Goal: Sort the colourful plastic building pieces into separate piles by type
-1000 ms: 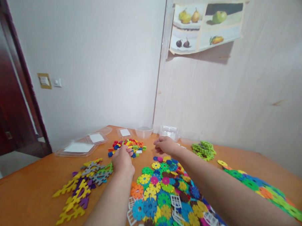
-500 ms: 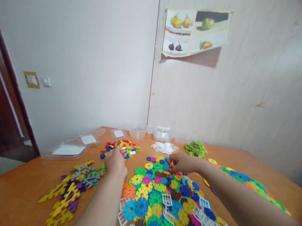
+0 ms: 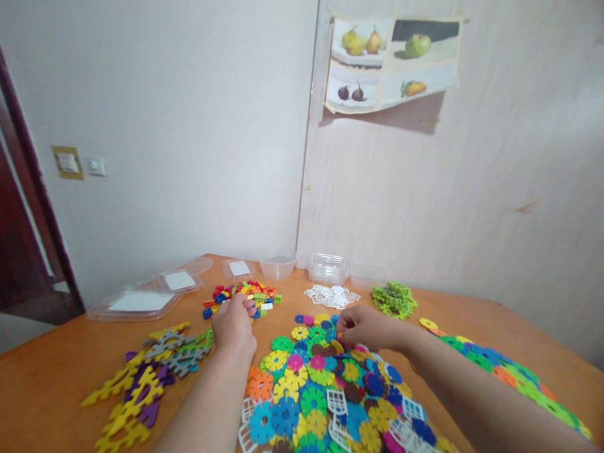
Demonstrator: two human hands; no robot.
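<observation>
My left hand (image 3: 234, 322) is at the near side of a pile of small toy building bricks (image 3: 260, 297), its fingers curled. What they hold, if anything, is hidden. My right hand (image 3: 365, 328) reaches into the far end of a big heap of notched plastic discs (image 3: 316, 401) in many colours. Its thumb and fingers are pinched together, with a bit of orange at the fingertips too small to name. White window-shaped pieces (image 3: 337, 402) lie among the near discs.
Yellow, grey and purple notched pieces (image 3: 139, 386) lie at left. Clear lids (image 3: 133, 302) and clear tubs (image 3: 277, 266) stand along the back. White lattice pieces (image 3: 331, 296) and a green pile (image 3: 393, 300) sit behind the heap. More discs (image 3: 510, 376) line the right.
The whole view has shifted slightly. My right fingers have closed in a little, and the orange bit between them shows less. My left hand stays by the bricks.
</observation>
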